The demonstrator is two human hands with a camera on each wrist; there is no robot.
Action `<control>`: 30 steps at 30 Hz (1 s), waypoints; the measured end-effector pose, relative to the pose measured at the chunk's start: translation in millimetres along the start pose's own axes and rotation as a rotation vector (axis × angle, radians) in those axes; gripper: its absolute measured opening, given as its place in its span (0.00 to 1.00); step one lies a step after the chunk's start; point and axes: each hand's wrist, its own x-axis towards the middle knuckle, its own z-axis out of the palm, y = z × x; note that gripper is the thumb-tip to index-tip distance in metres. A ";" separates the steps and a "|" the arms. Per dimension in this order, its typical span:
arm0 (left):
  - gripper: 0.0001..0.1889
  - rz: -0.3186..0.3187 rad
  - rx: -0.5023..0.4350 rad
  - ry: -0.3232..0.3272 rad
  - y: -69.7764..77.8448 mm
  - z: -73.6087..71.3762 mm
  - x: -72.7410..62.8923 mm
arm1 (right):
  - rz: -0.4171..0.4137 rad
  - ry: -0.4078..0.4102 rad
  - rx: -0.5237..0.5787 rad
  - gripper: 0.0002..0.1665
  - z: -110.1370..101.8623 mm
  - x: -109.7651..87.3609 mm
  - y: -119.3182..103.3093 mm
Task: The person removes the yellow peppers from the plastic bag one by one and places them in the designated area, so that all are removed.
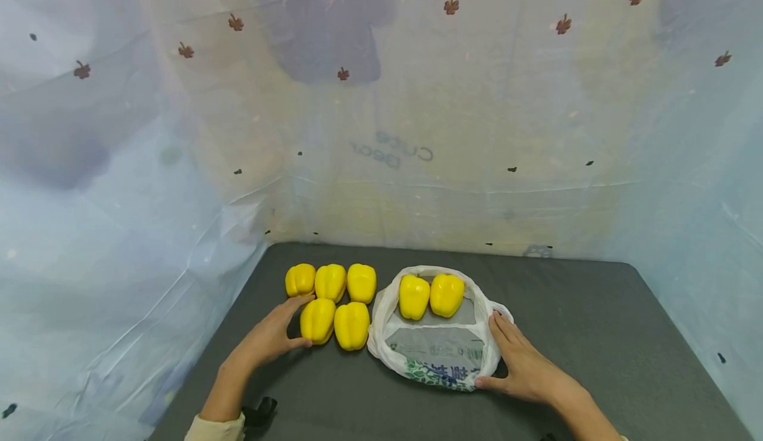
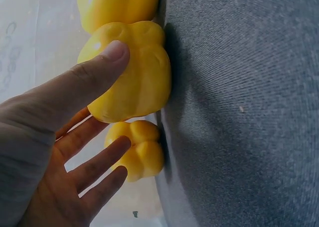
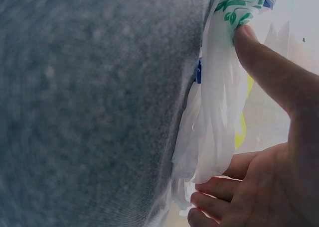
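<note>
My left hand [image 1: 271,335] is spread beside a yellow bell pepper [image 1: 317,322], at the left end of the nearer row. In the left wrist view the thumb [image 2: 112,55] overlaps that pepper's front, while the other fingers reach out behind it, partly hidden. My right hand [image 1: 521,365] rests along the right side of a white plastic bag [image 1: 381,348], thumb at its near rim and fingers straight along its side. The bag lies with its mouth turned wide. Two yellow bell peppers [image 1: 447,295] sit side by side at its far end.
Several more yellow bell peppers [image 1: 361,283] stand in two rows left of the bag, close to its rim. All rest on a dark grey table [image 1: 572,308]. A patterned plastic sheet [image 1: 507,130] hangs behind and at both sides.
</note>
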 end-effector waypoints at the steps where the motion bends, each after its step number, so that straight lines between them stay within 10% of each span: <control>1: 0.50 -0.001 0.002 -0.001 -0.3 0.1 0.0 | 0.002 -0.001 0.002 0.81 0.0 0.0 0.0; 17: 0.49 0.029 0.033 0.035 8.1 -4.5 -1.0 | -0.006 0.006 -0.001 0.80 0.4 0.0 -0.1; 30: 0.40 0.146 0.101 0.122 55.1 -2.3 15.2 | 0.001 0.005 0.005 0.79 -0.4 -0.4 -1.6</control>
